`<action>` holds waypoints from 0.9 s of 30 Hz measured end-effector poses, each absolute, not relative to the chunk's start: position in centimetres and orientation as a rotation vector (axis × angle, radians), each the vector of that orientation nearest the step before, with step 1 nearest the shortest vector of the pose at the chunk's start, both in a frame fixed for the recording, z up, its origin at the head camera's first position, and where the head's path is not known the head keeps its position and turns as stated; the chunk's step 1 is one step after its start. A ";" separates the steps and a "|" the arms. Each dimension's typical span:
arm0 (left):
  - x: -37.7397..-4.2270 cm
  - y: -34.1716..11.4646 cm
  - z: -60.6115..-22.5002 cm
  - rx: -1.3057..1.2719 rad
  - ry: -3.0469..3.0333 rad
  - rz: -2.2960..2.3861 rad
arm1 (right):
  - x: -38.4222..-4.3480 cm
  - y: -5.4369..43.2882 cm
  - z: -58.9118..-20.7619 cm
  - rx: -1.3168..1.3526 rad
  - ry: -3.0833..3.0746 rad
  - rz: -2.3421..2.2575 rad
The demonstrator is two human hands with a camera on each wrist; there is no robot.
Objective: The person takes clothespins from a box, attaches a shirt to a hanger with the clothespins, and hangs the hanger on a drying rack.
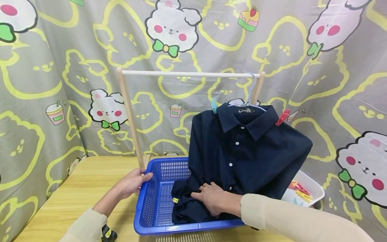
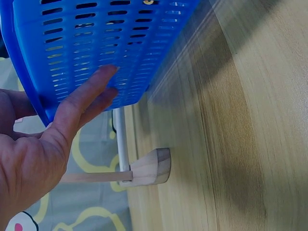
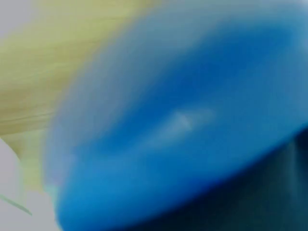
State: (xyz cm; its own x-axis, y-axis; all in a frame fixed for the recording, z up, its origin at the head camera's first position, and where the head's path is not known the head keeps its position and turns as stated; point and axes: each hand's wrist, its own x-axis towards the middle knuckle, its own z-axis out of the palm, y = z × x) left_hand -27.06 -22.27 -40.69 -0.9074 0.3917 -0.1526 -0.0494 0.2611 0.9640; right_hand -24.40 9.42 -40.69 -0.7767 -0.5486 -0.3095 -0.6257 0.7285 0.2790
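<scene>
A blue plastic basket (image 1: 146, 201) stands on the table with its left side tipped up. My left hand (image 1: 133, 183) grips its left rim, thumb over the edge; in the left wrist view the fingers (image 2: 79, 98) lie along the outer wall. Dark navy cloth lies bunched inside the basket, a small yellow clothespin (image 1: 175, 200) at its edge. My right hand (image 1: 213, 198) rests on that cloth with extended fingers. Above it a navy shirt (image 1: 260, 158) hangs on a pale blue hanger (image 1: 251, 89), with a teal clothespin (image 1: 214, 105) and a red clothespin (image 1: 282, 117) at its shoulders. The right wrist view is blurred.
A small rack with a white rail (image 1: 181, 73) and wooden posts (image 1: 130, 114) stands behind the basket. To the right, partly behind the shirt, is a white tub (image 1: 317, 192) holding several coloured clothespins (image 1: 300, 191). A patterned curtain (image 1: 75, 111) closes off the back.
</scene>
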 end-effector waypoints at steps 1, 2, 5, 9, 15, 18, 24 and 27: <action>-27.1 -22.3 -40.7 0.310 2.177 1.687 | -24.4 9.6 -40.7 -0.972 2.733 0.535; -27.1 -22.3 -40.7 0.310 2.178 1.688 | -24.5 9.8 -40.8 -1.009 2.741 0.526; -27.0 -22.3 -40.8 0.316 2.173 1.687 | -24.7 10.3 -41.3 -1.112 2.759 0.512; -27.0 -22.3 -40.8 0.315 2.174 1.685 | -25.1 10.8 -41.8 -1.186 2.766 0.549; -27.0 -22.3 -40.8 0.317 2.184 1.679 | -25.3 11.1 -41.9 -1.259 2.779 0.605; -27.1 -22.3 -40.7 0.319 2.189 1.676 | -25.3 11.1 -41.9 -1.300 2.793 0.609; -27.1 -22.3 -40.8 0.312 2.182 1.678 | -25.4 10.9 -41.5 -1.375 2.827 0.566; -27.2 -22.4 -40.7 0.312 2.186 1.672 | -25.4 10.7 -41.0 -1.375 2.841 0.546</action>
